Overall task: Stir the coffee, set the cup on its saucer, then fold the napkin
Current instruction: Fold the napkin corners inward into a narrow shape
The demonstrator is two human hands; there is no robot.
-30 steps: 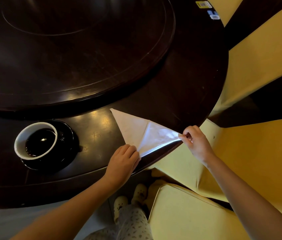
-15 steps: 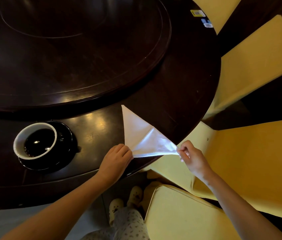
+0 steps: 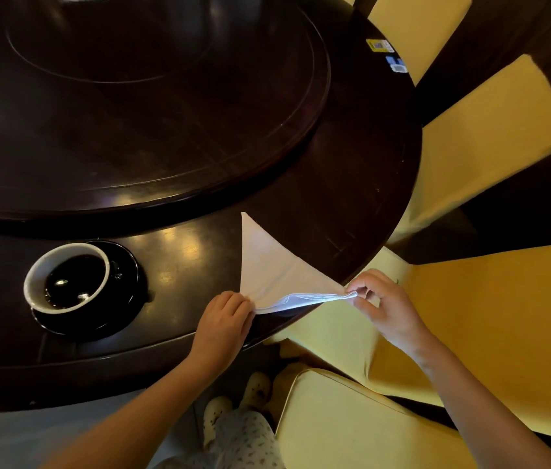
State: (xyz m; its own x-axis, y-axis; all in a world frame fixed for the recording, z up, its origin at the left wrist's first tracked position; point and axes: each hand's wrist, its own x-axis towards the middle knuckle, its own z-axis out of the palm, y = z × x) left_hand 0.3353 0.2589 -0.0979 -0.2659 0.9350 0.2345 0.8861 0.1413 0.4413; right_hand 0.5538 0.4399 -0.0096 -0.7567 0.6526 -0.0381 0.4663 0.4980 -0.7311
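A white napkin (image 3: 267,265) lies as a triangle near the front edge of the dark round table (image 3: 351,198), its near edge lifted off the wood. My left hand (image 3: 223,323) pinches the napkin's near left corner at the table edge. My right hand (image 3: 385,306) pinches the near right corner just past the edge. Left of the napkin, a white cup (image 3: 64,279) of black coffee sits on its black saucer (image 3: 121,292). Neither hand touches the cup.
A raised dark turntable (image 3: 149,113) fills the table's middle. Yellow cushioned chairs (image 3: 487,137) ring the table on the right, with one seat (image 3: 351,421) right below my hands. Small stickers (image 3: 380,45) lie at the far table edge.
The napkin's loose flap has come down toward me, so the triangle is narrower and flatter. My right hand moved down and left with its corner; my left hand kept its hold.
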